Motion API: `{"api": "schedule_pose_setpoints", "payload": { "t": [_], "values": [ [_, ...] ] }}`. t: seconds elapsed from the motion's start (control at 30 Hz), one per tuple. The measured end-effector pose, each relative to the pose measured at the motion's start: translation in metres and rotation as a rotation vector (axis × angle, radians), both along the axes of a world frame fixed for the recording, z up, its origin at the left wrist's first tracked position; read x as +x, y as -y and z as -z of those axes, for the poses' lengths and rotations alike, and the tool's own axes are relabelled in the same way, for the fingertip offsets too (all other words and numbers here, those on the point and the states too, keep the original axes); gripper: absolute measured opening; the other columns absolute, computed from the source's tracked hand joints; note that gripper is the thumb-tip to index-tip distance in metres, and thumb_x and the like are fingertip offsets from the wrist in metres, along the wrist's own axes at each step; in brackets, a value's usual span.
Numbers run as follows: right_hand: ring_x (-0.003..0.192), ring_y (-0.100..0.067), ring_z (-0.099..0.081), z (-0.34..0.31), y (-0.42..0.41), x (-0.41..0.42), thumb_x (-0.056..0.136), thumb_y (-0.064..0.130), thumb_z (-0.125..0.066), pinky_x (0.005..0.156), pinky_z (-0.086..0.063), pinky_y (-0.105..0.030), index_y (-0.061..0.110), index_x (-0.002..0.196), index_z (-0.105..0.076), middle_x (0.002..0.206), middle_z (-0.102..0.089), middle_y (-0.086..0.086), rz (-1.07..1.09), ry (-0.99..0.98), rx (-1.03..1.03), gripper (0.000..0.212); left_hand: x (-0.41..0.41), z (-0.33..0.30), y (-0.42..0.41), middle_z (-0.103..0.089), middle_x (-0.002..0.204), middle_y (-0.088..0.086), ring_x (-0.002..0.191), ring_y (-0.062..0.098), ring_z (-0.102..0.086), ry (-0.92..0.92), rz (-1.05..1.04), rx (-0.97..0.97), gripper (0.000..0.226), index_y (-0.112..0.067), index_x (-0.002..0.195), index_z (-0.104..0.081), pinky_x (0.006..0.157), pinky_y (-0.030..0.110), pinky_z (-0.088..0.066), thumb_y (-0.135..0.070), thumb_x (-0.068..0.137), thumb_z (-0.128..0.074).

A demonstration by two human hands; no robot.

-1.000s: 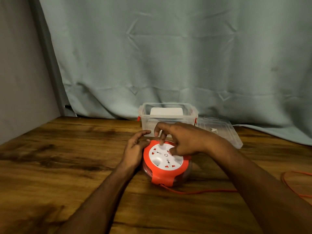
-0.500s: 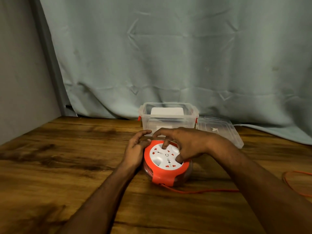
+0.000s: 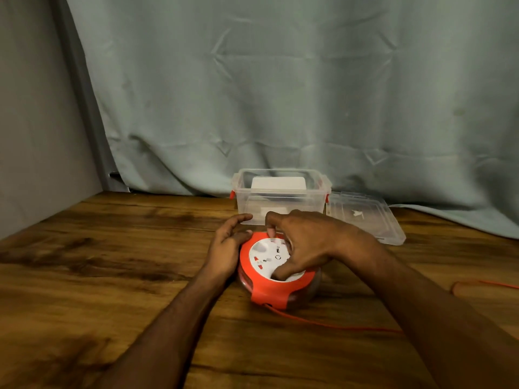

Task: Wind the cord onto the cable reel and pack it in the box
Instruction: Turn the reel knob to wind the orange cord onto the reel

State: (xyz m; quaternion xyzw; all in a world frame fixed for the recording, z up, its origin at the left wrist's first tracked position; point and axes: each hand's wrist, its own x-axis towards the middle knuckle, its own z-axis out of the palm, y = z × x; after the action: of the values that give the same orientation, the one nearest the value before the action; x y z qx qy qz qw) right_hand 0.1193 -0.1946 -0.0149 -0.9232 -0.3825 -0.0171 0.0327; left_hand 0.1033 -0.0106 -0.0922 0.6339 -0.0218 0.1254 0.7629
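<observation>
An orange cable reel (image 3: pixel 276 292) with a white socket face lies flat on the wooden table (image 3: pixel 112 262). My left hand (image 3: pixel 226 249) rests against the reel's left rim, fingers spread. My right hand (image 3: pixel 302 244) sits on top of the white face, fingertips and thumb pressed onto it. A thin orange cord (image 3: pixel 323 322) leaves the reel's front edge, runs right under my right forearm and reappears as a loop (image 3: pixel 483 284) at the far right. A clear plastic box (image 3: pixel 280 196) with red clips stands open just behind the reel.
The box's clear lid (image 3: pixel 365 220) lies flat to the right of the box. A white object (image 3: pixel 278 183) shows inside or behind the box. A grey-green curtain hangs along the back, and a grey wall closes the left side.
My right hand has turned on the reel's white face, its thumb swinging toward the front edge. The cord loop at the right has pulled in closer. My left hand has stayed put.
</observation>
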Motion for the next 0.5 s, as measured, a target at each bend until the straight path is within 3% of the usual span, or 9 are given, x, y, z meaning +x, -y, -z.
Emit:
{"api": "schedule_pose_setpoints", "payload": {
  "t": [0.1,0.23,0.33,0.4,0.5],
  "values": [
    [0.084,-0.013,-0.053,0.008,-0.009,-0.002,0.078,0.067,-0.071,0.06,-0.035,-0.029,0.036,0.102,-0.05,0.084,-0.048,0.018,-0.01,0.028,0.017,0.044,0.0,0.0,-0.001,-0.068,0.1,0.028,0.083,0.034,-0.064,0.001,0.013,-0.008,0.039,-0.004,0.126,-0.061,0.067,0.034,-0.055,0.01,0.093,-0.048],
    [0.072,-0.001,-0.049,0.01,-0.016,-0.002,0.089,0.056,-0.068,0.058,-0.034,-0.029,0.033,0.095,-0.056,0.077,-0.051,0.017,-0.047,-0.025,0.058,0.026,0.003,0.002,-0.001,-0.068,0.09,0.022,0.08,0.031,-0.064,0.005,0.0,0.002,0.038,-0.005,0.123,-0.063,0.069,0.034,-0.053,0.011,0.092,-0.048],
    [0.076,-0.004,-0.054,0.001,-0.011,-0.001,0.088,0.054,-0.071,0.062,-0.039,-0.031,0.034,0.102,-0.058,0.076,-0.057,0.014,-0.028,-0.034,0.046,0.028,0.005,0.003,-0.001,-0.069,0.091,0.022,0.079,0.031,-0.063,0.007,-0.001,0.004,0.037,-0.01,0.117,-0.066,0.069,0.034,-0.053,0.01,0.091,-0.048],
    [0.076,-0.002,-0.058,-0.008,-0.005,0.001,0.084,0.04,-0.079,0.065,-0.046,-0.031,0.036,0.107,-0.059,0.081,-0.067,0.012,-0.044,-0.055,0.098,0.031,0.006,0.004,-0.001,-0.07,0.091,0.022,0.077,0.031,-0.063,0.006,-0.003,0.009,0.037,-0.013,0.114,-0.068,0.068,0.034,-0.053,0.009,0.091,-0.049],
    [0.075,0.018,-0.057,-0.018,0.005,0.004,0.075,0.013,-0.084,0.062,-0.045,-0.026,0.04,0.119,-0.056,0.106,-0.073,0.02,-0.063,-0.15,0.111,0.059,0.006,0.005,-0.002,-0.073,0.086,0.016,0.071,0.026,-0.065,-0.006,-0.011,0.026,0.036,-0.019,0.111,-0.069,0.063,0.032,-0.054,0.006,0.091,-0.051]
  ]
}}
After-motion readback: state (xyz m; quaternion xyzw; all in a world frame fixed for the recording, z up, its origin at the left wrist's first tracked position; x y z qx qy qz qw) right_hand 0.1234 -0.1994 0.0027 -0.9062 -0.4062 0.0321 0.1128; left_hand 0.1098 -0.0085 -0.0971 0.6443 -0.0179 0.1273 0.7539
